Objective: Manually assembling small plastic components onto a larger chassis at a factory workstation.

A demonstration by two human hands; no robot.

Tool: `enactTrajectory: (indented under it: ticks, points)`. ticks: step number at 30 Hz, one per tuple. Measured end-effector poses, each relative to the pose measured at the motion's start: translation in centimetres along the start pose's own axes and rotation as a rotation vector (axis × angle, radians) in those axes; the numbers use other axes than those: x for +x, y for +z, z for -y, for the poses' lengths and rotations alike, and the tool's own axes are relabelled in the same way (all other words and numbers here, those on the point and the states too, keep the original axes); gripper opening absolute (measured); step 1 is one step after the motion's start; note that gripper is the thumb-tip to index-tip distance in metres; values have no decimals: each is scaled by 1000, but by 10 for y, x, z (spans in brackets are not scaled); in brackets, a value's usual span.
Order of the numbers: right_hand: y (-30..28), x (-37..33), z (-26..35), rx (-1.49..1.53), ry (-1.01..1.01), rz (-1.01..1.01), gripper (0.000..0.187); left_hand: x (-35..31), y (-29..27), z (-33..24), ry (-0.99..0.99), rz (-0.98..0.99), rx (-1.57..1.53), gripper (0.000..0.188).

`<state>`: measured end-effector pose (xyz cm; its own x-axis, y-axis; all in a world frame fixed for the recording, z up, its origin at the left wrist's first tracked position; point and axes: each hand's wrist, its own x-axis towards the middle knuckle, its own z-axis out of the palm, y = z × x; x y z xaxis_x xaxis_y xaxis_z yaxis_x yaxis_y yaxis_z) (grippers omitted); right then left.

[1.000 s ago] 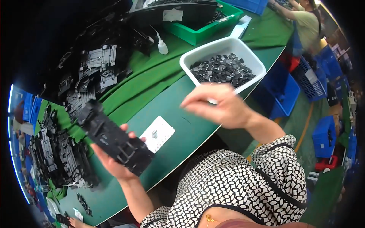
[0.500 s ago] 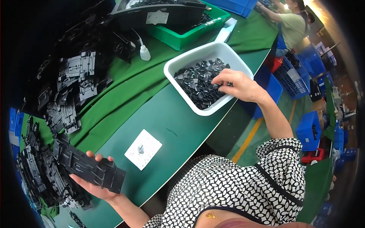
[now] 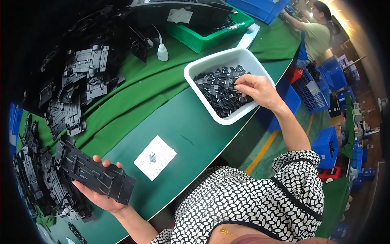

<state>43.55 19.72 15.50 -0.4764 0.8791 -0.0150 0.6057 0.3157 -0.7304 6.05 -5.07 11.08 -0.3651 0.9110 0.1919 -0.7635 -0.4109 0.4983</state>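
Note:
My left hand (image 3: 101, 198) is wrapped round a long black moulded plastic part (image 3: 91, 173), held tilted above the table's left side. Its ribbed face is turned up, and fingertips show over the far edge. Over a white plastic tub (image 3: 224, 121), my right hand (image 3: 258, 90) has its thumb and fingers pinched together. Whatever sits in that pinch is too small to make out. Many small flat black pieces (image 3: 219, 91) fill the tub, some with shiny edges. My right fingertips are at the top of this heap.
A white card (image 3: 155, 157) with a grey smudge lies on the green table (image 3: 185, 140). Stacked black moulded parts (image 3: 44, 175) stand at the left. Farther back are a white squeeze bottle (image 3: 162, 53) and a green crate (image 3: 195, 42). A co-worker (image 3: 319, 36) is at the far right.
My right hand's fingers have drawn closer together and lifted slightly from the small black pieces. The left hand still holds the black part. The whole view has shifted a little.

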Motion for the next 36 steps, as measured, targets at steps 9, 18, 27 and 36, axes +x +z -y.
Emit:
enactTrajectory:
  ticks: [9, 18, 27, 36]
  points:
    - [1, 2, -6, 246, 76, 142, 16, 1, 5, 3, 1, -44, 7, 58]
    - [8, -4, 10, 373, 73, 20, 20, -1, 4, -1, -13, -26, -27, 58]
    - [83, -30, 82, 713, 7, 251, 24, -1, -3, 2, 28, -149, -117, 67]
    - [135, -17, 96, 612, 52, 536, 17, 2, -8, 3, 72, -109, -204, 73]
